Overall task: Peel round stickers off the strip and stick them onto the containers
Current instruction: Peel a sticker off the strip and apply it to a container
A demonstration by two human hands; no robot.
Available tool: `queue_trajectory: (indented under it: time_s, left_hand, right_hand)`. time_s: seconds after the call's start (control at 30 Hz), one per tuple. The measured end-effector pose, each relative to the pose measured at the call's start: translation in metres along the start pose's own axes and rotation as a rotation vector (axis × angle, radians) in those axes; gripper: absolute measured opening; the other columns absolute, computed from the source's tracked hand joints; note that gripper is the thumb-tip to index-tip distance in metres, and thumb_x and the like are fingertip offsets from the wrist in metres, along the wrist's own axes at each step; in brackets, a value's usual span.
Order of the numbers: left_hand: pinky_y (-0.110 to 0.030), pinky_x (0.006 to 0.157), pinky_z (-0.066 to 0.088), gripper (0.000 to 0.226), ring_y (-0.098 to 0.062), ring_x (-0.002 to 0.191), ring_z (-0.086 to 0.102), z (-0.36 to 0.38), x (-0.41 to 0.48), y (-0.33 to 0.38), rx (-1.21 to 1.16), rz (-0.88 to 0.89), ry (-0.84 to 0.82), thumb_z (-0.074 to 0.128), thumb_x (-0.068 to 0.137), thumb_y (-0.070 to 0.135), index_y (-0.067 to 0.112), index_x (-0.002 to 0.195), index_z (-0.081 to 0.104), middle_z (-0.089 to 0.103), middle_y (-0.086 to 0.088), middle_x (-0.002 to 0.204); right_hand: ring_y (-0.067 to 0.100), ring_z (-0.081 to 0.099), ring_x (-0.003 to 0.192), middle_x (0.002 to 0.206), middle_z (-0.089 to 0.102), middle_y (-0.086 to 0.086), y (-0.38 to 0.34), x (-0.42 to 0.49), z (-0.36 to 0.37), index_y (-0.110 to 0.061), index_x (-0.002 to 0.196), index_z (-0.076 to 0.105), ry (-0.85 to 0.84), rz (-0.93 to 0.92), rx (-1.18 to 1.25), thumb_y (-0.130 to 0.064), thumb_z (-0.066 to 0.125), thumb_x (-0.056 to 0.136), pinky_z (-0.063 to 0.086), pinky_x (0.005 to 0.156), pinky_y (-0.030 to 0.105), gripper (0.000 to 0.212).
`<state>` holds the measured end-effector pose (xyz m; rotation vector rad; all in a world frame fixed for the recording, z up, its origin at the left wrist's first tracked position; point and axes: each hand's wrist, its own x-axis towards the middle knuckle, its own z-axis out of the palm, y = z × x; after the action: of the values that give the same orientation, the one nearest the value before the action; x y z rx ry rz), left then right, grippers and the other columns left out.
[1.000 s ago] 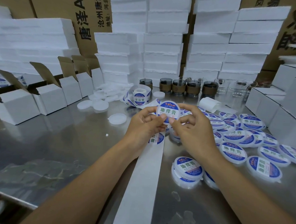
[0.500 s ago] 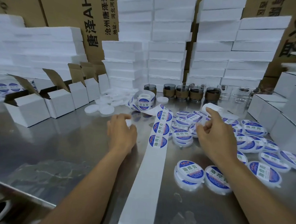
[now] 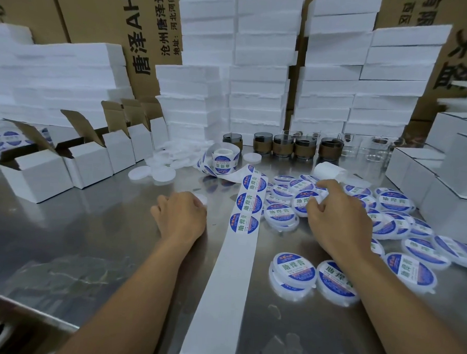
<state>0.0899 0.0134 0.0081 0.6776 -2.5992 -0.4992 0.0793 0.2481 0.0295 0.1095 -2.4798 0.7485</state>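
1. A steel table (image 3: 88,237) is carrying everything. Both bare forearms are reaching in from its near edge.
2. A white backing strip (image 3: 215,297) is lying flat between the arms and running away toward the middle of the table. Its near stretch is showing bare backing only.
3. Two labelled containers (image 3: 292,273) are sitting side by side and touching, just inside the right forearm.
4. The left hand (image 3: 180,218) is resting knuckles-up on the table, just left of the strip. Its fingers are curling round a white unlabelled container (image 3: 202,199), of which only the rim is showing past the knuckles.
5. Three round stickers (image 3: 249,203) are sitting in a row on the strip, level with the hands. They are blue and white with green characters.
6. The right hand (image 3: 338,223) is lying over a spread of more labelled containers right of the strip. Its fingers are bending and the thumb is touching one label. Whether it is gripping or only touching: cannot tell.
7. Farther on, the strip is curling up into the roll (image 3: 223,161).
8. Left of the roll, loose white lids (image 3: 151,172) are lying beside a row of open boxes (image 3: 35,177).
9. Behind the roll, brown jars (image 3: 282,148) are standing in a line, with clear jars (image 3: 374,149) to their right.
10. At the back, foam slabs (image 3: 259,70) are standing in stacks against printed cartons (image 3: 143,23).
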Motion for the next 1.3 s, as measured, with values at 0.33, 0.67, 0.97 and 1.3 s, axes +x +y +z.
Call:
queue_trajectory:
  time_s: [0.33,0.67,0.97,1.3]
  left_hand:
    - [-0.015,0.07,0.047,0.019,-0.01,0.077,0.059,-0.013,-0.006,0.026,-1.215,0.022,-0.244,0.053,0.095,0.027,0.017,0.083,0.065,0.068,0.008,0.078]
    - [-0.032,0.086,0.049,0.034,-0.021,0.091,0.064,-0.01,-0.016,0.031,-1.499,0.089,-0.745,0.056,0.079,0.031,0.009,0.104,0.065,0.071,-0.006,0.099]
    - [-0.027,0.065,0.049,0.031,-0.018,0.074,0.061,-0.009,-0.025,0.039,-1.477,0.239,-0.766,0.055,0.079,0.03,0.012,0.103,0.061,0.066,-0.006,0.086]
    - [-0.025,0.069,0.054,0.015,-0.015,0.077,0.063,-0.007,-0.017,0.035,-1.56,0.081,-0.622,0.049,0.093,0.011,0.012,0.092,0.064,0.07,0.001,0.077]
  right_hand:
    - [0.014,0.054,0.068,0.065,0.054,-0.01,-0.015,-0.005,0.005,-0.023,0.116,0.056,-0.043,-0.172,0.2,-0.024,0.054,0.09,0.043,0.062,0.031,0.026]
    - [-0.003,0.061,0.076,0.08,0.066,-0.011,-0.035,-0.011,0.01,-0.032,0.099,0.063,-0.278,-0.028,0.773,-0.025,0.062,0.087,0.044,0.066,0.005,0.014]
    - [0.005,0.061,0.054,0.067,0.071,0.006,-0.048,-0.018,0.012,-0.019,0.088,0.067,-0.414,0.109,0.906,-0.019,0.066,0.085,0.052,0.069,0.026,0.003]
    - [0.006,0.061,0.066,0.068,0.068,-0.008,-0.038,-0.021,0.016,-0.027,0.087,0.058,-0.288,-0.053,0.46,-0.032,0.054,0.089,0.05,0.068,0.032,0.006]
